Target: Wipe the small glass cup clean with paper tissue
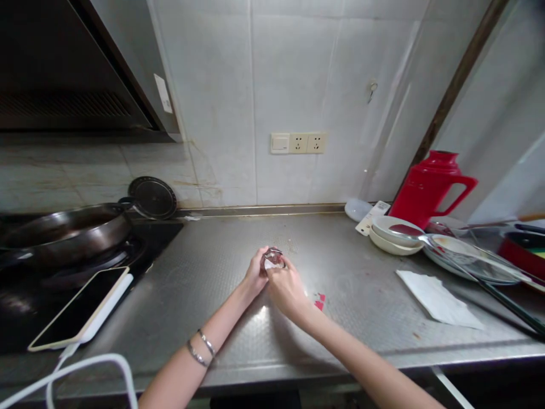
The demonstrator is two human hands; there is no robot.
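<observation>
My left hand (255, 274) is wrapped round a small, round, brownish see-through glass cup (276, 253), held just above the steel countertop. My right hand (287, 287) is closed, its fingers bent over the near rim and reaching into the mouth. Something white (269, 264), perhaps tissue, shows inside by the right fingertips; whether those fingers pinch it is hidden. Torn red scraps (319, 301) lie on the counter to the right of my right hand.
A pan (80, 230) stands on the black stove at left, near a phone (83, 309) with a white cable. At right are a red thermos (428, 190), stacked bowls (395, 241), plates with utensils, and a white paper napkin (438, 298). The countertop's front edge (383, 363) runs below my forearms.
</observation>
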